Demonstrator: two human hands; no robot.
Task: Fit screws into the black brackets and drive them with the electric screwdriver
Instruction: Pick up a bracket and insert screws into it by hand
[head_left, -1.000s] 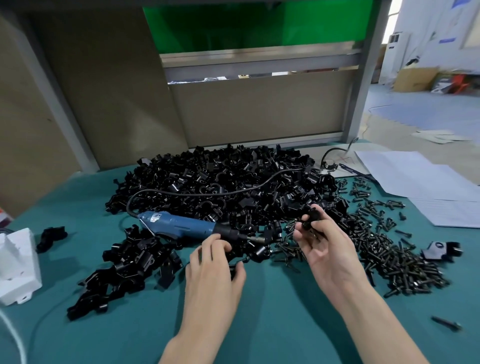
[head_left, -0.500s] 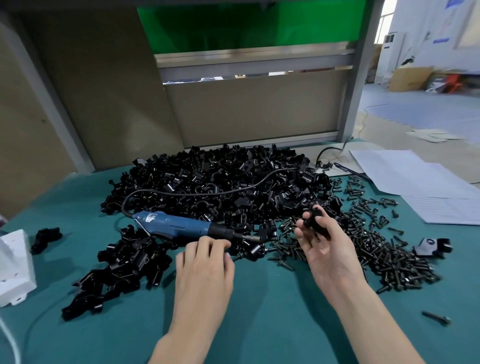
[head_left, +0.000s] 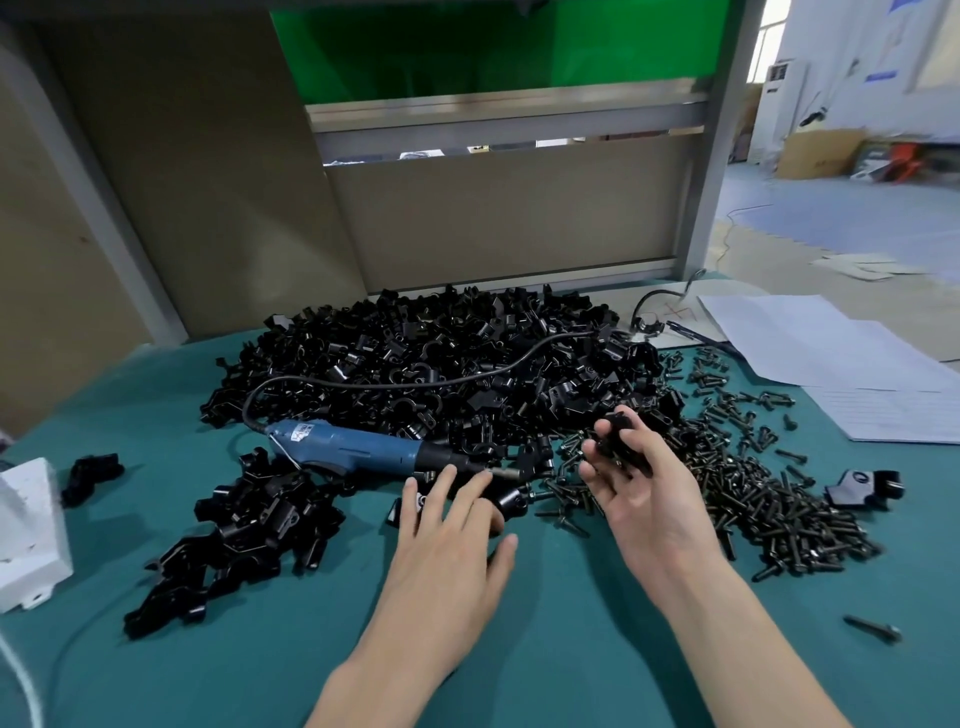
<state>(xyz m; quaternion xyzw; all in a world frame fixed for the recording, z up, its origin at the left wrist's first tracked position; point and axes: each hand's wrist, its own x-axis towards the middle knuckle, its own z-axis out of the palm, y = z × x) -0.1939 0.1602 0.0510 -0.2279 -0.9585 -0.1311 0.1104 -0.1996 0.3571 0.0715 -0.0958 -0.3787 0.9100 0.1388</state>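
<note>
Far left, a white plastic box is cut by the frame edge. Just right of it I count one stray bracket, then a small heap of brackets on the green mat. One electric screwdriver lies on its side between that heap and the big bracket pile farther back, its cord looping over the pile. Left hand is flat, fingers straight and spread, fingertips at the driver's black nose. They cover part of a loose bracket, and I cannot tell whether they touch the tool. Right hand is raised palm up, thumb and fingers pinching one black bracket; blur hides whether a screw sits in it. Behind and right of that hand spreads the screw pile, too many to count. Further right: one lone bracket, one lone screw nearer me, and paper sheets far right, cut off.
</note>
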